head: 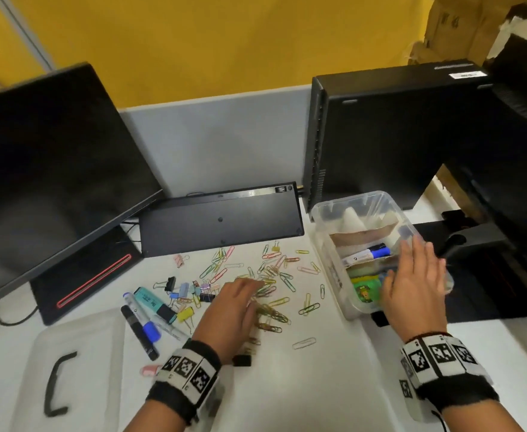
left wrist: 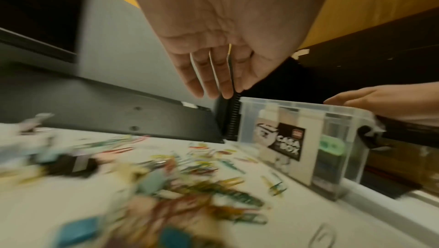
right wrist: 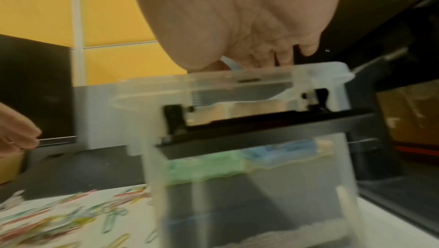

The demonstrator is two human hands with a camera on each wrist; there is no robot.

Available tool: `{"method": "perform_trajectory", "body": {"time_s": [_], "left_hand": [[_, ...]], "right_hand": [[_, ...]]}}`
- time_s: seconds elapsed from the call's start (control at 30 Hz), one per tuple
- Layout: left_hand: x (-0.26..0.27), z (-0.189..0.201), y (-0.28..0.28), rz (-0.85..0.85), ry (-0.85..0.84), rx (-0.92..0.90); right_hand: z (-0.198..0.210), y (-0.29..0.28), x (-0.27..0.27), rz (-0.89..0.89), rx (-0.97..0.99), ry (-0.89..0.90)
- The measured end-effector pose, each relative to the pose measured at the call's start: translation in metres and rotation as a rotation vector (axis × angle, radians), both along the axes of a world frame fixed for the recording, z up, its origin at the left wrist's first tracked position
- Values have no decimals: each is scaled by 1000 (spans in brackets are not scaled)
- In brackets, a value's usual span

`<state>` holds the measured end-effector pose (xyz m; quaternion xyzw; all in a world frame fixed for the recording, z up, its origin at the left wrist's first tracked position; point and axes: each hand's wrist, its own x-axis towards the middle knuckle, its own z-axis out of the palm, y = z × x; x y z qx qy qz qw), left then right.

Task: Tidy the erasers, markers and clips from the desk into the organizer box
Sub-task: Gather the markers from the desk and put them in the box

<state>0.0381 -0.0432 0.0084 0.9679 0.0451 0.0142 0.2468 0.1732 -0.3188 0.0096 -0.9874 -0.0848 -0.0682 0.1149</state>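
Coloured paper clips (head: 274,269) lie scattered over the white desk (head: 318,385). Left of them are binder clips (head: 187,289), a teal highlighter (head: 153,304) and markers (head: 140,325). A pink eraser (head: 150,370) lies by my left wrist. My left hand (head: 237,307) hovers palm down over the clips (left wrist: 206,167), its fingers (left wrist: 213,75) straight and holding nothing. The clear organizer box (head: 327,241) stands on the right with a blue marker (head: 368,254) and a green eraser (head: 365,291) inside. My right hand (head: 411,275) lies flat over the box's (right wrist: 261,186) near right rim, holding nothing.
A tilted monitor (head: 38,182) stands at the left, an upturned black keyboard (head: 218,219) behind the clips and a computer tower (head: 396,135) behind the box. The clear lid (head: 94,353) with a black handle lies at the front left. A black mat (head: 489,291) lies to the right.
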Motion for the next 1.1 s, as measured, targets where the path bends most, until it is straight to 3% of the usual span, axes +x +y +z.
{"method": "perform_trajectory", "body": {"time_s": [0.13,0.27,0.4,0.5,0.6,0.7,0.83,0.97,1.1], "left_hand": [[-58,-11,54,219,63,10],[-105,-18,103,356,94,54],[-132,-27,147,393,185,201],[-136,-29,164,328,227,264],[-132,-32,171,230,254,296],[-126,-36,175,180,253,300],[-120,-40,180,156,222,287],[-115,-45,183,121,221,303],[-114,-47,187,80,215,327]], "right_hand": [[2,46,-34,307,181,-29],[-8,102,-66,611,244,-11],[-24,152,-94,851,143,84],[-35,179,-111,987,-8,248],[-46,194,-121,997,-194,376],[-56,198,-128,974,-242,418],[-61,198,-136,894,-161,422],[-64,203,-143,702,-38,519],[-59,214,-159,756,88,644]]}}
